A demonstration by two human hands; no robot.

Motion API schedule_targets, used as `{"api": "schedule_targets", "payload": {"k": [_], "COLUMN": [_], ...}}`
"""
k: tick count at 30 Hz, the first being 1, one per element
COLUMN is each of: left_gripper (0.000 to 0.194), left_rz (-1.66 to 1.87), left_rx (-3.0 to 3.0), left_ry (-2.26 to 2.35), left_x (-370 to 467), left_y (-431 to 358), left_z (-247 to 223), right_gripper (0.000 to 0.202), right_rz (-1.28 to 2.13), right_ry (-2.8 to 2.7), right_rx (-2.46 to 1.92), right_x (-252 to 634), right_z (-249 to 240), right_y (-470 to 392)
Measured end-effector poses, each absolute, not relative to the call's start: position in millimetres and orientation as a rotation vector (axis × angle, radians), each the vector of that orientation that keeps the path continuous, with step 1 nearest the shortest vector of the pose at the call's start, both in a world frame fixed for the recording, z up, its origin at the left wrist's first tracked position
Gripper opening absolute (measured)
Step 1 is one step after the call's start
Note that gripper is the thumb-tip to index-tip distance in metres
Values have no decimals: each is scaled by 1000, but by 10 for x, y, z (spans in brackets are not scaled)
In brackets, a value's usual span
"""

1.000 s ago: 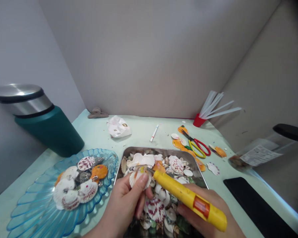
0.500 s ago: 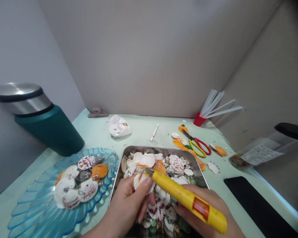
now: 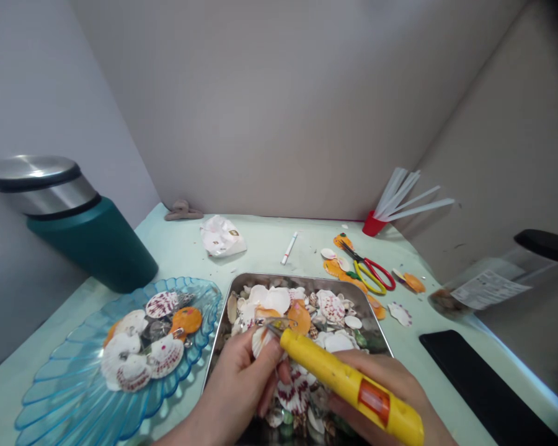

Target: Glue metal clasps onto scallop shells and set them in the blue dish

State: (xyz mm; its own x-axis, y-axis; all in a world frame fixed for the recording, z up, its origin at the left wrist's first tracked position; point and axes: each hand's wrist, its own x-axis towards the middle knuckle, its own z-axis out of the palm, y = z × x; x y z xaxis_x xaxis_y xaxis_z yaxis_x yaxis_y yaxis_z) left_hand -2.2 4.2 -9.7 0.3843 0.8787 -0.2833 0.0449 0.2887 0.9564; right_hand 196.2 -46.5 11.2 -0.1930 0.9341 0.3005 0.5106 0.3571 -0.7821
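My left hand (image 3: 239,381) pinches a small white shell with orange streaks (image 3: 261,342) between thumb and fingers. My right hand (image 3: 385,384) is wrapped round a yellow glue gun (image 3: 348,381) with an orange window on its side. The gun's metal tip lies at the upper edge of the held shell; whether they touch is unclear. Both hands are over a metal tray (image 3: 376,322) full of white, orange and purple-striped shells. A thin curved piece shows by the tip, too small to name.
On the left are a blue scalloped dish (image 3: 65,384) holding shells and a green bottle (image 3: 93,241). Scissors (image 3: 372,272), a red cup of white sticks (image 3: 374,224), a clear jar (image 3: 474,291) and a black slab (image 3: 483,378) stand or lie right. Crumpled wrapping (image 3: 222,236) and a white pen (image 3: 289,248) lie behind.
The glue gun has shifted slightly left and down with my right hand. The shell in my left hand has tilted and is now more covered by the thumb.
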Motion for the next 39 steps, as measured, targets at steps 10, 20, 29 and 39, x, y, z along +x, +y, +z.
{"api": "schedule_targets", "payload": {"k": [10, 20, 29, 39], "left_gripper": [53, 55, 51, 48], "left_rz": [676, 689, 742, 871], "left_rx": [1182, 1149, 1109, 1035], "left_ry": [1035, 992, 1046, 1175], "left_x": [-22, -22, -19, -30], "left_y": [52, 56, 60, 49], "left_z": [-78, -65, -65, 21], "right_gripper": [23, 13, 13, 16], "right_rz": [672, 549, 608, 546], "right_ry": [-1848, -1794, -1729, -1585], "right_rx": [-1232, -1242, -1301, -1538], "right_x": [1952, 1945, 1939, 1994], "right_z": [110, 23, 22, 81], "right_y": [-446, -443, -460, -418]}}
